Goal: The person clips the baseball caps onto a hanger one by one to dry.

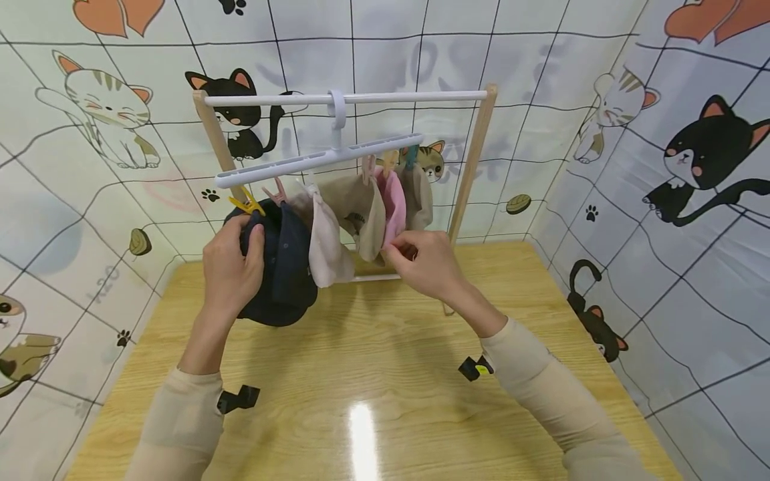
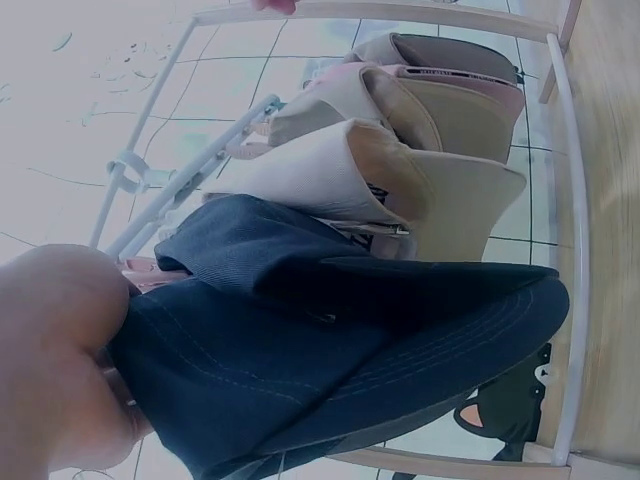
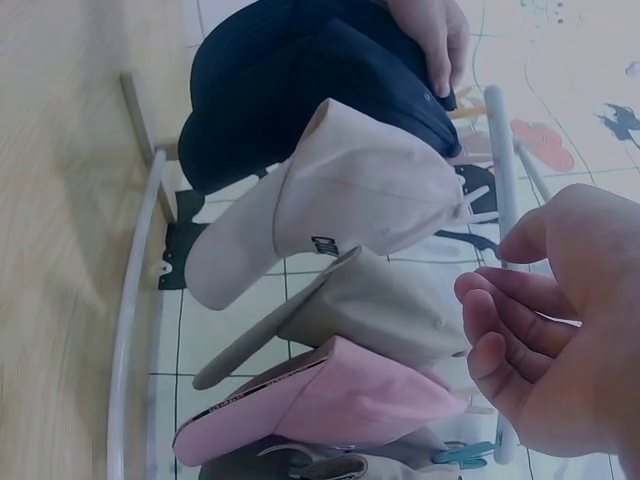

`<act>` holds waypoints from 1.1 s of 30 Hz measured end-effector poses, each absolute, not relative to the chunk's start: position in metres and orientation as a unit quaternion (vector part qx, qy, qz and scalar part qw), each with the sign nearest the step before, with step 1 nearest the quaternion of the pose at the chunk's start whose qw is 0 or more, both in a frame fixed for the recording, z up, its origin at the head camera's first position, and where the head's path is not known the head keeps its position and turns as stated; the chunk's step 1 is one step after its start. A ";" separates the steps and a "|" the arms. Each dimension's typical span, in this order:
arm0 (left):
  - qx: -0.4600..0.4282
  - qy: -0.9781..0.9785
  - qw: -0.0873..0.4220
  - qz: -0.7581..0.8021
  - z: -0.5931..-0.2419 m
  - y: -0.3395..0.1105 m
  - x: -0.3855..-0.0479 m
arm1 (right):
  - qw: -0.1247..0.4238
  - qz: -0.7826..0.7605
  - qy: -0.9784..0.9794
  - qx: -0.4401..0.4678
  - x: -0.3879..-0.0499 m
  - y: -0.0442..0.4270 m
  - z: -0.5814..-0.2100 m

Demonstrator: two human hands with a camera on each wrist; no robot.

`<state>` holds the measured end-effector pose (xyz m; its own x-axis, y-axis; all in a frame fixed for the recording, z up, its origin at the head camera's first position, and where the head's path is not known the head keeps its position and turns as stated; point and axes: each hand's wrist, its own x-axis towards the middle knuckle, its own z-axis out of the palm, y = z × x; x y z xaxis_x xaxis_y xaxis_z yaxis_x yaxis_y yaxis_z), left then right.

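Note:
On the left, my left hand (image 1: pixel 231 267) grips a navy baseball cap (image 1: pixel 283 267) by its crown, just below a yellow clothespin (image 1: pixel 249 202). The cap's brim points down and away from that hand in the left wrist view. A white hanger (image 1: pixel 319 159), tilted with its left end lower, carries a row of caps: the navy one, a pale cap (image 1: pixel 325 247), a beige cap (image 1: pixel 369 227), a pink cap (image 1: pixel 394 200) and a greyish cap (image 1: pixel 420 200). My right hand (image 3: pixel 560 340), its fingers loosely bent, is beside the caps and holds nothing.
The hanger hooks onto the white top bar (image 1: pixel 409 97) of a small rack with wooden side posts (image 1: pixel 473 160). A pink clothespin (image 1: pixel 278 192) and a teal clothespin (image 1: pixel 412 157) sit along the hanger. Below is a wooden table (image 1: pixel 337 361); cat-patterned cloth surrounds it.

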<state>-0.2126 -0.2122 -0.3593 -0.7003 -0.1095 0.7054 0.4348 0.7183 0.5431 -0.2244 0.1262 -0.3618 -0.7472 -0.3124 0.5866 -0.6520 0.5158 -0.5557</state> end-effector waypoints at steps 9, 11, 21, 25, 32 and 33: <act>-0.126 -0.852 0.343 -0.376 -0.362 -0.208 -0.228 | 0.198 0.401 -0.858 0.250 -0.221 0.143 -0.369; -0.135 -0.849 0.339 -0.382 -0.362 -0.207 -0.232 | 0.197 0.401 -0.861 0.244 -0.221 0.148 -0.372; -0.167 -0.843 0.321 -0.398 -0.361 -0.197 -0.247 | 0.182 0.400 -0.871 0.220 -0.216 0.167 -0.382; -0.160 -0.845 0.327 -0.392 -0.363 -0.197 -0.256 | 0.181 0.398 -0.874 0.213 -0.213 0.174 -0.388; -0.106 -0.841 0.364 -0.387 -0.362 -0.202 -0.270 | 0.192 0.392 -0.873 0.218 -0.209 0.184 -0.398; -0.098 -0.840 0.367 -0.388 -0.361 -0.203 -0.272 | 0.192 0.390 -0.874 0.217 -0.208 0.186 -0.399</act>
